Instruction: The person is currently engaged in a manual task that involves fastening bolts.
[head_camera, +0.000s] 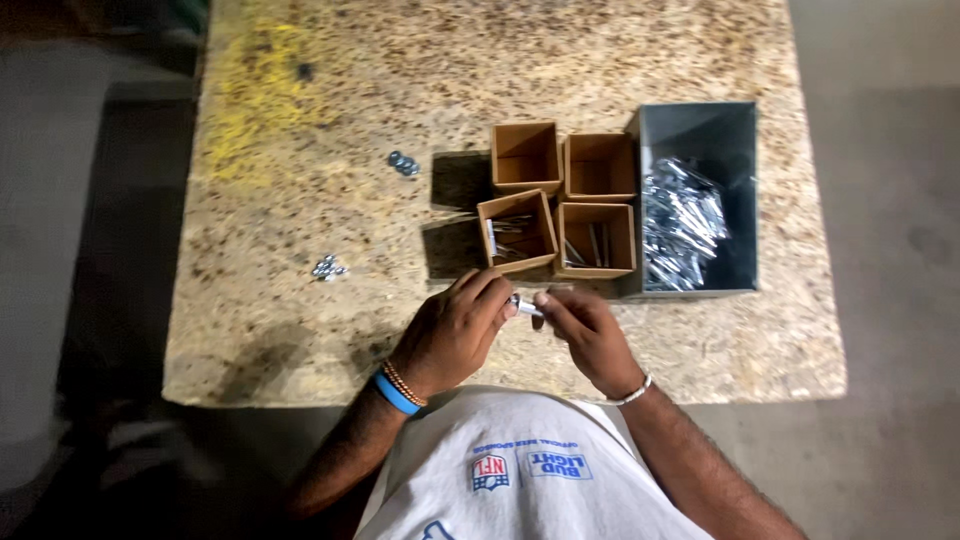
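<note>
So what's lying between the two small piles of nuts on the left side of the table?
Nothing: in the head view the stretch of chipboard table between the upper nut pile and the lower nut pile is bare.

four small open boxes are sitting in a two-by-two block on the table, right of centre. a larger bin is standing just right of them, holding a heap of bolts. the two nearer boxes are holding a few bolts. two clusters of nuts are lying left of the boxes. both hands are meeting at the near edge, pinching one bolt between them.
</note>
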